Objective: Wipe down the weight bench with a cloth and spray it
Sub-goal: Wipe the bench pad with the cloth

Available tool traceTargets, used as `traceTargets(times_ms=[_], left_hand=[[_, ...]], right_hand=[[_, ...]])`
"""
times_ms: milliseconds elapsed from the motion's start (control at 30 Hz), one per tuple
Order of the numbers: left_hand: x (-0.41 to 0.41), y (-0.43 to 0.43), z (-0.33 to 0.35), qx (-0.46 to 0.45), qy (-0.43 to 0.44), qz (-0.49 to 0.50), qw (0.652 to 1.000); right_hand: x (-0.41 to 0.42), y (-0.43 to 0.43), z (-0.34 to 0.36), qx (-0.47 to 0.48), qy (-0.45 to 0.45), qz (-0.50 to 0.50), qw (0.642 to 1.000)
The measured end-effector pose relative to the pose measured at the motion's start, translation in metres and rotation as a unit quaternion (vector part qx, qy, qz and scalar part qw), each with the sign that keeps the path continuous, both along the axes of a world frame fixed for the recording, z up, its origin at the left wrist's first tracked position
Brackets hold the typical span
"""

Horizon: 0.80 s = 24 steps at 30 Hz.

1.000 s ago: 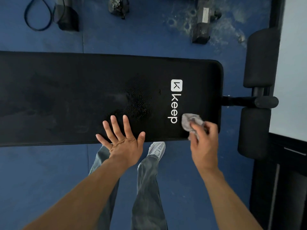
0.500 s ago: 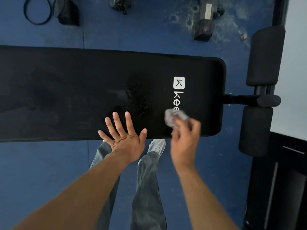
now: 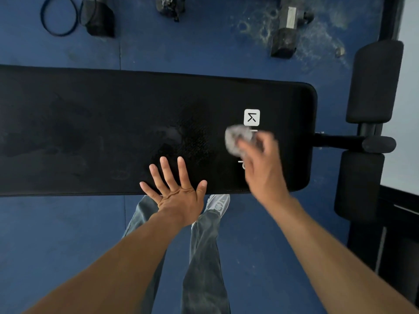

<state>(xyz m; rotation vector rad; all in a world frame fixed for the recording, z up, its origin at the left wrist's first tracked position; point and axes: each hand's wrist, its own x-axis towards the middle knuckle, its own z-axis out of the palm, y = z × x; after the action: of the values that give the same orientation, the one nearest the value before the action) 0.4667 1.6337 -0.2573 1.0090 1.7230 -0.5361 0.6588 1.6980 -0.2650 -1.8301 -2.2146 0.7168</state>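
Wiping of a weight bench, seen from a head-worn camera looking down. One grey cloth (image 3: 238, 138), bunched into a wad, is pinched in the fingers of the right grip (image 3: 260, 164) and pressed onto the black padded surface (image 3: 90, 123). It is probably bunched so that pressure is kept under the fingertips. The right grip is blurred, so a wiping stroke is judged to be under way.

The left grip (image 3: 174, 193), beside the right one and nearer the body, is laid flat on the near edge of the surface with its fingers spread, and nothing is held in it. It is likely placed there to brace the lean over the bench.

One white logo square (image 3: 251, 117) is printed just beyond the cloth. Past the right grip, at the end of the surface, two foam rollers (image 3: 374, 80) are mounted, one on each side of a single bar (image 3: 340, 141).

Well beyond both grips, one dumbbell (image 3: 288, 26), one looped band (image 3: 59, 35) and two dark objects (image 3: 97, 17), too cut off to be named, are left on the blue floor (image 3: 56, 234). No spray bottle is shown.
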Motion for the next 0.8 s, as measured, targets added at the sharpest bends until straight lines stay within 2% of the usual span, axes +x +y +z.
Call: traceTargets(times_ms=[67,133,267,333,400,467,567,700,767,800], left_hand=[[-0.001,0.001,0.001,-0.006,0.002,0.000,1.000],[0.000,0.002,0.000,-0.008,-0.001,0.001,1.000],[0.000,0.001,0.000,-0.007,0.002,-0.003,1.000],[0.001,0.000,-0.002,-0.002,0.002,-0.002,1.000],[0.000,-0.001,-0.002,0.003,0.003,-0.004,1.000],[0.000,-0.001,-0.002,0.003,0.003,-0.007,1.000],[0.000,0.000,-0.001,-0.004,0.001,-0.009,1.000],[-0.001,0.000,-0.002,-0.006,-0.003,-0.012,1.000],[-0.001,-0.002,-0.003,-0.001,-0.002,-0.014,1.000],[-0.001,-0.002,-0.004,0.001,-0.002,-0.013,1.000]], right_hand=[[0.014,-0.043,0.006,-0.033,-0.003,0.052,0.998],[0.032,-0.053,0.006,-0.020,-0.021,0.021,0.999],[0.037,0.023,-0.006,0.069,-0.101,-0.138,0.983],[0.024,0.076,-0.013,0.095,-0.080,-0.214,0.969],[0.002,0.112,-0.019,0.105,-0.048,-0.232,0.966],[-0.021,0.117,-0.020,0.102,-0.060,-0.167,0.979],[-0.036,0.069,-0.010,0.074,-0.060,0.017,0.995],[0.001,-0.028,-0.001,0.016,-0.058,0.191,0.980],[0.031,-0.045,0.001,0.020,-0.091,0.227,0.970],[0.045,-0.042,0.001,0.031,-0.106,0.194,0.975]])
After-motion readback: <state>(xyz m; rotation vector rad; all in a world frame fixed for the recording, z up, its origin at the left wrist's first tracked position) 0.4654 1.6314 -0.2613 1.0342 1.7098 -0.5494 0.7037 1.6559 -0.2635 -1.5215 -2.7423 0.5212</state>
